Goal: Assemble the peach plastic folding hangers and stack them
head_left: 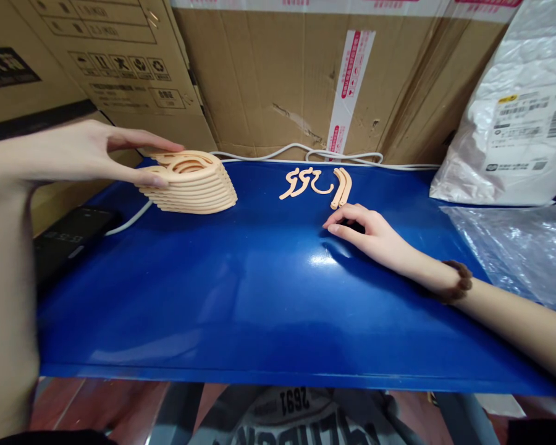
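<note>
My left hand (120,154) reaches in from the left. Its thumb and a finger lie on either side of the left end of a neat stack of peach plastic curved pieces (194,185), which look like folded hangers. My right hand (364,232) hovers low over the blue table, fingers curled and fingertips close together, with nothing visible in them. Just beyond it lie a pair of slim curved peach arms (341,187), side by side. To their left are loose peach hooks, two S-shaped ones (300,183) and a rounder one (323,184).
The blue tabletop (259,296) runs to a front edge near my body. Large cardboard boxes (269,80) stand behind, with a white cable (296,148) along them. A phone (76,238) is at left; a white parcel bag (505,136) and clear plastic (519,247) are at right.
</note>
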Motion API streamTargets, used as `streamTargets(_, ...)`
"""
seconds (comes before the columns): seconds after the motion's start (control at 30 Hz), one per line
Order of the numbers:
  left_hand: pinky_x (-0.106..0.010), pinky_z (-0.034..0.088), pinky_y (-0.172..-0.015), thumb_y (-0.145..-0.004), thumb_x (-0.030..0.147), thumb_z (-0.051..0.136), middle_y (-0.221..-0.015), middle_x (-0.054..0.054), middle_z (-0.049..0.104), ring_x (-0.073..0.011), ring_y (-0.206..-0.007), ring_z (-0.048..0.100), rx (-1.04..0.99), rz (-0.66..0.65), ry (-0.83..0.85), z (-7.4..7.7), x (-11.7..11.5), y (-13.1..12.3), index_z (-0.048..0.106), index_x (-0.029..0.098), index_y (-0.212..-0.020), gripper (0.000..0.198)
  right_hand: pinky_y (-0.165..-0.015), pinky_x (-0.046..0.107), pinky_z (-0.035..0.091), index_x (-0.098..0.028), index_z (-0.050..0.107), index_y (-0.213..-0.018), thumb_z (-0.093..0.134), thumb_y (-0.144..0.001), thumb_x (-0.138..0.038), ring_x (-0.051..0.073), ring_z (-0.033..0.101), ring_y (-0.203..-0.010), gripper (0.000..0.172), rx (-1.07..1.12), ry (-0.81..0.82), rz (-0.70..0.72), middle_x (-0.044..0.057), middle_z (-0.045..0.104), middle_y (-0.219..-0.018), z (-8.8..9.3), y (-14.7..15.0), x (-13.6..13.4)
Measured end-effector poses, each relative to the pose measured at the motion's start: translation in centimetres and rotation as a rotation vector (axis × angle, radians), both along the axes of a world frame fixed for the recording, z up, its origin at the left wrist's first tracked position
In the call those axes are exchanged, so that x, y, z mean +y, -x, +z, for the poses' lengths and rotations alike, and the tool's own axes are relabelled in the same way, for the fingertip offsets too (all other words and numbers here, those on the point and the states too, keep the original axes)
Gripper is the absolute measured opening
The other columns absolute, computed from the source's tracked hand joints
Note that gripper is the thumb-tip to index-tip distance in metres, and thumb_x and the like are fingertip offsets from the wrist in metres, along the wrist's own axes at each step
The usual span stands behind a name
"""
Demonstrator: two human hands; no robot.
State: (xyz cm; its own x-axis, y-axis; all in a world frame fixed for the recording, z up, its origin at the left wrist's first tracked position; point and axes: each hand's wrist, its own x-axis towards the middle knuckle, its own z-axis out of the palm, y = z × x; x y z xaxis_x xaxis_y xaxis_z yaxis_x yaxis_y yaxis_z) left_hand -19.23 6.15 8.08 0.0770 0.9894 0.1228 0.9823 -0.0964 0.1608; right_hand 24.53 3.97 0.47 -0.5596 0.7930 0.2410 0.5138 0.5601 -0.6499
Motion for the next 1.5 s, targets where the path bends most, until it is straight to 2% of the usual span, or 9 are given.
streamTargets(0.1,-0.049,0.038,-0.105,-0.070,0.078,0.061,-0.119,0.009,0.068,-0.0233,-0.105,0.062,0.033,-0.031,0.104,0.1,0.1,0.0,0.056,0.043,-0.131,0.070,-0.088,0.035,0.041,-0.022,0.070,-0.090,0.056,-0.092,-0.040,0.019,0.059,-0.095,0.023,0.001,-0.008,0.003,0.002,0.071,-0.098,0.0,0.0,0.0)
streamTargets(0.3,-0.049,0.035,-0.108,-0.066,0.081,0.063,-0.123,0.008,0.067,-0.0246,-0.110,0.060,-0.064,-0.041,0.110,0.1,0.1,-0.3,0.057,0.039,-0.132,0.078,-0.088,0.033,0.040,-0.023,0.070,-0.090,0.056,-0.092,-0.040,0.018,0.058,-0.094,0.022,0.001,-0.005,0.002,0.001,0.070,-0.098,-0.1,0.0,0.1)
streamTargets(0.47,-0.047,0.034,-0.108,-0.062,0.080,0.067,-0.138,0.003,0.058,-0.0276,-0.119,0.053,-0.192,-0.057,0.147,0.2,-0.2,0.0,0.047,0.034,-0.142,0.094,-0.087,0.034,0.040,-0.023,0.070,-0.090,0.055,-0.092,-0.040,0.019,0.059,-0.094,0.024,-0.004,0.000,0.006,0.002,0.070,-0.098,0.0,0.0,0.1)
streamTargets(0.53,-0.045,0.033,-0.109,-0.069,0.079,0.062,-0.140,0.003,0.056,-0.0263,-0.121,0.052,-0.253,-0.038,0.089,0.3,-0.5,0.0,0.047,0.032,-0.142,0.089,-0.087,0.034,0.041,-0.023,0.070,-0.090,0.055,-0.092,-0.041,0.019,0.059,-0.094,0.024,-0.002,0.002,0.004,0.002,0.071,-0.098,0.0,-0.1,0.1)
streamTargets(0.67,-0.043,0.032,-0.112,-0.081,0.072,0.054,-0.136,0.003,0.059,-0.0227,-0.120,0.051,-0.284,-0.007,-0.029,0.3,-0.7,0.0,0.057,0.025,-0.132,0.070,-0.086,0.034,0.041,-0.023,0.070,-0.090,0.056,-0.091,-0.041,0.019,0.059,-0.094,0.023,0.001,0.002,0.010,0.001,0.071,-0.097,0.0,-0.1,0.1)
streamTargets(0.9,-0.039,0.045,-0.100,-0.062,0.086,0.060,-0.117,-0.001,0.069,-0.0232,-0.106,0.058,-0.276,0.020,0.080,-0.2,-0.1,-0.2,0.064,0.019,-0.122,0.090,-0.087,0.036,0.041,-0.023,0.070,-0.091,0.055,-0.091,-0.041,0.020,0.059,-0.095,0.024,-0.002,0.005,0.016,0.002,0.071,-0.098,-0.1,-0.1,0.2)
streamTargets(1.13,-0.044,0.042,-0.102,-0.067,0.085,0.056,-0.113,-0.003,0.070,-0.0242,-0.102,0.060,-0.262,-0.015,0.084,-0.5,0.2,-0.3,0.065,0.017,-0.117,0.085,-0.088,0.035,0.041,-0.023,0.070,-0.092,0.056,-0.091,-0.041,0.019,0.059,-0.095,0.022,0.001,0.002,0.018,0.001,0.071,-0.099,-0.2,-0.1,0.1)
streamTargets(1.37,-0.039,0.044,-0.099,-0.065,0.090,0.049,-0.113,-0.004,0.070,-0.0240,-0.099,0.061,-0.206,-0.002,0.058,-0.6,0.4,-0.7,0.065,0.017,-0.117,0.092,-0.088,0.036,0.041,-0.023,0.070,-0.092,0.056,-0.091,-0.040,0.020,0.060,-0.096,0.022,-0.002,-0.010,0.025,0.002,0.071,-0.100,-0.2,-0.2,0.3)
streamTargets(1.5,-0.041,0.044,-0.101,-0.068,0.087,0.051,-0.116,-0.002,0.069,-0.0234,-0.101,0.060,-0.193,-0.012,0.067,-0.7,0.4,-0.1,0.062,0.019,-0.125,0.089,-0.089,0.036,0.041,-0.023,0.070,-0.092,0.056,-0.091,-0.040,0.020,0.059,-0.097,0.021,0.000,-0.009,0.024,0.002,0.071,-0.100,-0.2,-0.1,0.2)
